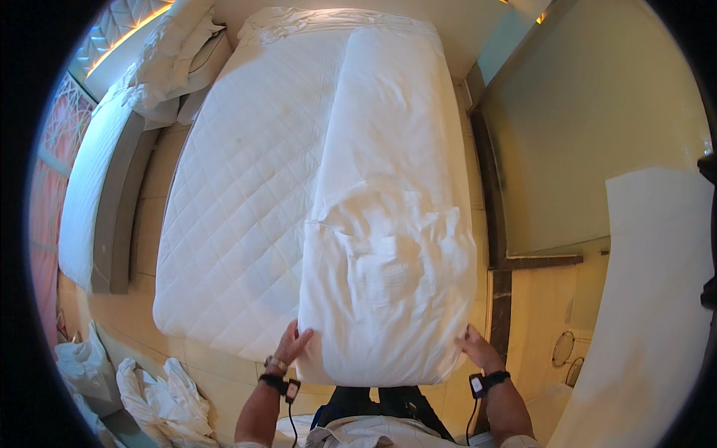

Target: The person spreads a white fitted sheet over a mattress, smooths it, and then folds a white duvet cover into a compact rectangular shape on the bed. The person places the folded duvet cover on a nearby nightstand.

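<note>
A folded white sheet (386,140) runs lengthwise over the right half of a quilted white mattress (246,185). Its near part is rumpled and reaches the foot of the bed, just in front of my legs. My left hand (295,343) pinches the sheet's left edge near the bottom corner, thumb on top. At the opposite edge, my right hand (479,348) grips the sheet near its lower right corner; some fingertips are hidden by the cloth. More white fabric (269,25) lies bunched across the head of the bed.
On the left stands a second bed (106,185) with bedding (168,61) heaped at its head. A crumpled white cloth (162,397) and a white bag (87,364) lie on the floor at lower left. A frosted glass partition (571,134) and a white wall panel (644,291) flank the right.
</note>
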Demonstrator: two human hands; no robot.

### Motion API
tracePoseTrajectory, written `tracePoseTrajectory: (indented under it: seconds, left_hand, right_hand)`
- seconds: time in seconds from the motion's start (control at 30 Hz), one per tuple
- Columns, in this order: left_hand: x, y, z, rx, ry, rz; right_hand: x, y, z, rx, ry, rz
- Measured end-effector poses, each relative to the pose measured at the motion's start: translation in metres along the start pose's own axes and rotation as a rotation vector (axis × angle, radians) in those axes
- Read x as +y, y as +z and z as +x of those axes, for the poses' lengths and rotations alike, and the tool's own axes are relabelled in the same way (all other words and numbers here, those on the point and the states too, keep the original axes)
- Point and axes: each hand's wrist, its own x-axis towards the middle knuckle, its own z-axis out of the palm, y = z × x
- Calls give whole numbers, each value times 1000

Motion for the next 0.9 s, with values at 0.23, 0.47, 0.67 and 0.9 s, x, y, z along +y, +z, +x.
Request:
tracePoseTrajectory:
  seconds: [0.23, 0.47, 0.67, 0.9]
  left_hand:
    - [117, 23, 111, -23, -92, -67]
    - [158, 29, 109, 7, 150, -290]
    - [80, 24, 153, 326, -14, 512]
    - [183, 130, 90, 462, 458, 950]
  right_hand:
    - [-55, 15, 113, 331, -227, -23]
    - [-85, 8, 89, 485, -548, -36]
    - [-74, 7, 151, 355, -391, -215]
    - [-46, -51, 161, 211, -457, -277]
